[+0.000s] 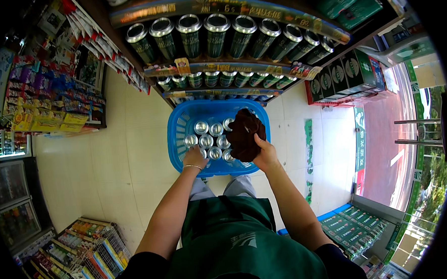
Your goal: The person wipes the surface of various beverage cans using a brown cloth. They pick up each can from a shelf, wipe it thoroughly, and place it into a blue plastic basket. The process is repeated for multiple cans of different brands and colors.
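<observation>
A blue plastic basket (pixel 263 165) sits in front of me with several silver-topped cans (pixel 206 141) standing upright in it. At its near left side, my left hand (pixel 194 157) reaches in, its fingers closed on a can (pixel 203 152) that is partly hidden. Over the basket's right half, my right hand (pixel 266 153) grips a bunched dark brown cloth (pixel 244 136), with the thumb lying on top. The cloth hides some of the cans and part of the basket's rim.
Beyond the basket rises a shelf holding rows of tall dark green cans (pixel 216 34). Green boxes (pixel 345 74) are stacked at the right, near a doorway. Snack packets (pixel 54 93) hang at the left, and a wire rack (pixel 88 252) stands at the lower left.
</observation>
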`<state>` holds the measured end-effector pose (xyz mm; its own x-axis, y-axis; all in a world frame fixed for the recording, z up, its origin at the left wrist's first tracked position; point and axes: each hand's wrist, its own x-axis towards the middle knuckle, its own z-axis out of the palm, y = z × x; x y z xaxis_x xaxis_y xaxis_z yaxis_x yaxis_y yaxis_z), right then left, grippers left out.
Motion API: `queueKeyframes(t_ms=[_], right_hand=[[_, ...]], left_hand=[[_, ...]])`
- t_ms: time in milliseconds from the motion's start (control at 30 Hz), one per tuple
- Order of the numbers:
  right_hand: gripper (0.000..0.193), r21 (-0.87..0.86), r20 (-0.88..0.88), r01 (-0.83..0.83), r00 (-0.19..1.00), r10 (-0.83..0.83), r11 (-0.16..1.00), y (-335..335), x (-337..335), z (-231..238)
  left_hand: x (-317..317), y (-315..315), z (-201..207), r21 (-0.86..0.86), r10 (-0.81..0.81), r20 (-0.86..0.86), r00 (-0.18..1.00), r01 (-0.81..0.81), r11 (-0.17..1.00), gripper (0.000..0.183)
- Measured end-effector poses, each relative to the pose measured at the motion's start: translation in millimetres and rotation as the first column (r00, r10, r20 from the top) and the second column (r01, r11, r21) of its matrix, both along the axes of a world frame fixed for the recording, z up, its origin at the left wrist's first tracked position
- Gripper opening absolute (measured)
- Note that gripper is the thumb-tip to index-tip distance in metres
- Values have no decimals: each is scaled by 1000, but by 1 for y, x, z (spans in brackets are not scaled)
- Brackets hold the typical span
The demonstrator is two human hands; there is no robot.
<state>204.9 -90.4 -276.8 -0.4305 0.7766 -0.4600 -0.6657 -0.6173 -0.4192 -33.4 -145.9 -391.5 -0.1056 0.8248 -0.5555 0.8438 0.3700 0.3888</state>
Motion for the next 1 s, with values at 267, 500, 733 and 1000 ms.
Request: queueKeyframes(t_ms=[267, 500, 733, 1000], right_hand=[[64, 183, -346, 195, 930, -123, 963, 22, 8, 75], [47, 191, -340, 386, 889, -308, 903, 74, 35, 149], [49, 387, -502, 458, 833, -234, 801, 125, 76, 236], [50, 330, -513, 471, 817, -263, 818, 125, 101, 232]], left_hand=[[34, 66, 136, 449, -119, 437, 892, -102, 888, 55], [105, 158, 274, 730, -482, 587, 650, -169, 662, 31], [170, 288, 343, 794, -566, 604, 561, -364, 487, 57], [207, 390, 382, 819, -507, 548, 665, -305, 486, 95]])
